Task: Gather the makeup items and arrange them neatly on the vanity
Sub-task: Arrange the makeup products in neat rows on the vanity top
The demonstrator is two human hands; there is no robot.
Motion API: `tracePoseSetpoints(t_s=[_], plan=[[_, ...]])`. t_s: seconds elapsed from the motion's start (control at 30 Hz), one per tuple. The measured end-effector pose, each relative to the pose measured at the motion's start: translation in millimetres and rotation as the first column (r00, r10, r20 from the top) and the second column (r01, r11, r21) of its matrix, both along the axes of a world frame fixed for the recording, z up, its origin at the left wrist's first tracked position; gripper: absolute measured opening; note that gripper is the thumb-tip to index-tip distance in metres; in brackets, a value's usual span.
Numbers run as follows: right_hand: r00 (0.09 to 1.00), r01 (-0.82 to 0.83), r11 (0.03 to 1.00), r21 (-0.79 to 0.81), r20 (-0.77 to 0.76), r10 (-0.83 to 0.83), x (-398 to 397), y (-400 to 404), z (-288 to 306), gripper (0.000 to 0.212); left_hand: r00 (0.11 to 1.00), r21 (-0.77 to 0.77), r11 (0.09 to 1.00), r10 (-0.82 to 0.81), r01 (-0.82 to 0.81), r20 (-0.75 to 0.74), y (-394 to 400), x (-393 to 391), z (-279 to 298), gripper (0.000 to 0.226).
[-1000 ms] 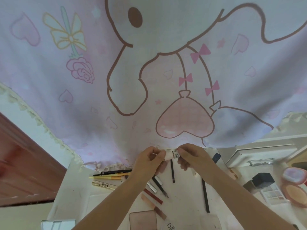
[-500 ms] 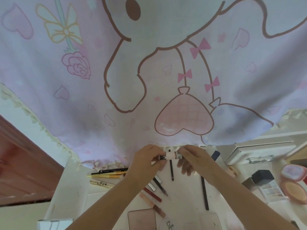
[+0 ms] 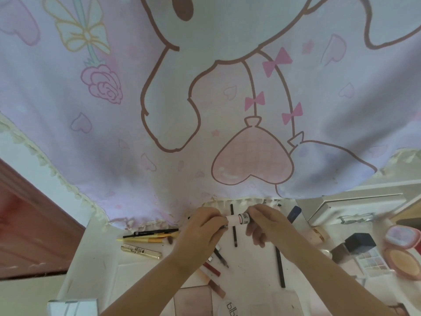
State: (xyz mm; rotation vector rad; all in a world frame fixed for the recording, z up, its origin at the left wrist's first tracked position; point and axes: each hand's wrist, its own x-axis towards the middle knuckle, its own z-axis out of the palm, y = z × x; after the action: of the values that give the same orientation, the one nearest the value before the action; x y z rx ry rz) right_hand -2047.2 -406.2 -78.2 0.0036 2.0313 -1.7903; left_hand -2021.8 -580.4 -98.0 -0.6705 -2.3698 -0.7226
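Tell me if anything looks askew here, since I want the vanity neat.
Yes. The pencils and tubes under the left hand lie crisscrossed at mixed angles, and a long black pencil lies apart. Both hands, the right hand included, grip a small tube.

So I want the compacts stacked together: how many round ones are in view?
2. An open pink compact at the vanity's right edge, and a white round one at the bottom edge, partly cut off. Others may be hidden under the arms.

bare forearms (no sleeves), left hand, right hand
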Motion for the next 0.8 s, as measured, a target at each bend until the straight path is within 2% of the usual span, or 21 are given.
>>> tracePoseSetpoints(t_s=[0.07,0.13,0.27,0.37,0.47,0.53,0.7,0.73,0.8], plan=[[1.0,-0.013,1.0,0.005,-0.007,0.013,0,0,-4,0.019,1.0,0.0,1.0,-0.001,0.001,0.004,0,1,-3,0.015],[0.999,0.01,0.996,-0.085,-0.029,-0.012,1,0,-7,0.018,1.0,-0.004,1.0,0.015,-0.015,0.021,-1,1,-8,0.01],[0.999,-0.028,0.988,-0.152,-0.042,0.022,2,4,-10,0.029,0.997,0.011,0.999,0.04,-0.041,0.064,-1,1,-13,0.017],[1.0,-0.001,0.982,-0.189,0.007,0.003,2,5,-14,0.023,0.997,0.043,0.998,0.035,-0.038,0.076,-1,1,-14,0.023],[0.999,0.035,0.994,-0.101,0.037,-0.031,0,4,-18,0.012,0.994,0.044,0.998,0.043,-0.048,0.103,-2,2,-16,0.024],[1.0,0.025,0.998,-0.065,0.016,-0.024,0,5,-21,0.016,0.991,0.041,0.998,0.049,-0.055,0.126,-2,3,-18,0.024],[1.0,0.014,0.99,-0.137,-0.013,-0.016,-1,9,-23,0.027,0.976,0.098,0.992,0.059,-0.081,0.209,-2,4,-22,0.01],[1.0,-0.01,0.994,-0.108,-0.025,0.007,-1,9,-24,0.029,0.973,0.107,0.992,0.045,-0.071,0.225,-1,4,-23,0.009],[0.989,-0.092,0.993,0.073,-0.106,0.1,-2,9,-25,0.035,0.96,0.144,0.988,0.006,-0.048,0.279,0,5,-26,0.012]])
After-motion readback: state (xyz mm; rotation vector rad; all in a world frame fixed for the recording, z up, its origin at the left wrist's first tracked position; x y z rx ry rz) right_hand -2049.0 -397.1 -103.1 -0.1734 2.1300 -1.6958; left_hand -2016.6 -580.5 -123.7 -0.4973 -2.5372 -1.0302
